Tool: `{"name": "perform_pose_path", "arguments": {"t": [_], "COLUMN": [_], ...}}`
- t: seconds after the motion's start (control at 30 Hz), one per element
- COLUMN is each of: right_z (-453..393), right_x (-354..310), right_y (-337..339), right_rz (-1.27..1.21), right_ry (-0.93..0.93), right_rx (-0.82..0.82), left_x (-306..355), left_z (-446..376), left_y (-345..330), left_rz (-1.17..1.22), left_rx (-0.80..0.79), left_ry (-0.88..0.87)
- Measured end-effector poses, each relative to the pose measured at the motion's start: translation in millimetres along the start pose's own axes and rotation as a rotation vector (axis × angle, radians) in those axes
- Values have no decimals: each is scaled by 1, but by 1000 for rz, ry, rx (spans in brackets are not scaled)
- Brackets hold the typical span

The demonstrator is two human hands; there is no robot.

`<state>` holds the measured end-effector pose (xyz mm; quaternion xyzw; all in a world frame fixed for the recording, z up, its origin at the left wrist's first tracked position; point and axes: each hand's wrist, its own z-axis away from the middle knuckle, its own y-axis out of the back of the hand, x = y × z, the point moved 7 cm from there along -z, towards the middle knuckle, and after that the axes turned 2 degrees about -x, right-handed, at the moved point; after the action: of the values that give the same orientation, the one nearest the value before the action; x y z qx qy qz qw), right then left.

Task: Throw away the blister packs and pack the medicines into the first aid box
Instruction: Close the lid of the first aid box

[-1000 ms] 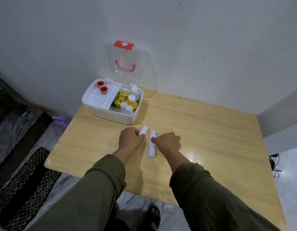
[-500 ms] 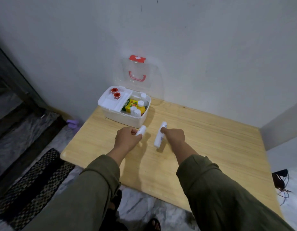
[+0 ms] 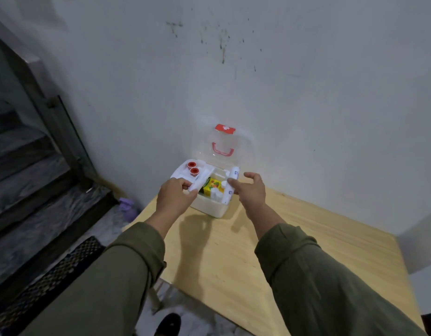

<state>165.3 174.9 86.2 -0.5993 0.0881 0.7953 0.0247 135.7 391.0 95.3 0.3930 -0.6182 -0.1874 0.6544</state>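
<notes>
The white first aid box (image 3: 210, 209) stands open at the table's far left corner, its clear lid (image 3: 221, 146) leaning back against the wall. Inside I see a yellow carton (image 3: 212, 185), white bottles and two red caps (image 3: 193, 168). My left hand (image 3: 176, 196) grips a white tube (image 3: 200, 181) over the box's left side. My right hand (image 3: 250, 190) holds a longer white tube with blue print (image 3: 231, 185) by thumb and fingertips over the box's right edge, other fingers spread.
The wooden table (image 3: 258, 251) runs toward me and to the right, against a grey wall. Dark stairs (image 3: 28, 166) and a patterned mat (image 3: 47, 280) lie on the left. A purple object (image 3: 126, 204) sits on the floor.
Both hands have lifted the white tubes from the table and carried them forward to above the open box. The camera has tilted up and drawn back.
</notes>
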Motion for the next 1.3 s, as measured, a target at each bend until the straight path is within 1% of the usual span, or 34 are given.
{"name": "perform_pose_path", "arguments": {"t": [0.1,0.3,0.43,0.57,0.7,0.83,1.07,1.23,1.3], "right_z": [-10,-39,-56,-70,-75,-76,-79,-79,-79], "right_x": [-8,-18,-22,-23,-20,-11,1,0,-5], "right_y": [-16,-54,-78,-101,-116,-124,-133,-134,-130], "right_rz": [19,97,164,252,347,448,547,574,556], "right_ry": [4,-18,-34,-69,-86,-127,-156,-128,-96], "right_rx": [14,74,124,163,187,194,226,295,355], "left_x": [-8,-23,-36,-44,-48,-55,-60,-64,-63], "left_z": [-24,-75,-112,-138,-149,-152,-157,-163,-170], "left_y": [9,11,6,-4,-13,-21,-24,-24,-23], "left_rz": [-24,-142,-217,-231,-284,-295,-217,-120,-57], "left_rx": [9,-96,-204,-361,-504,-607,-645,-630,-602], "left_ry": [-9,-116,-172,-259,-372,-430,-462,-462,-449]}}
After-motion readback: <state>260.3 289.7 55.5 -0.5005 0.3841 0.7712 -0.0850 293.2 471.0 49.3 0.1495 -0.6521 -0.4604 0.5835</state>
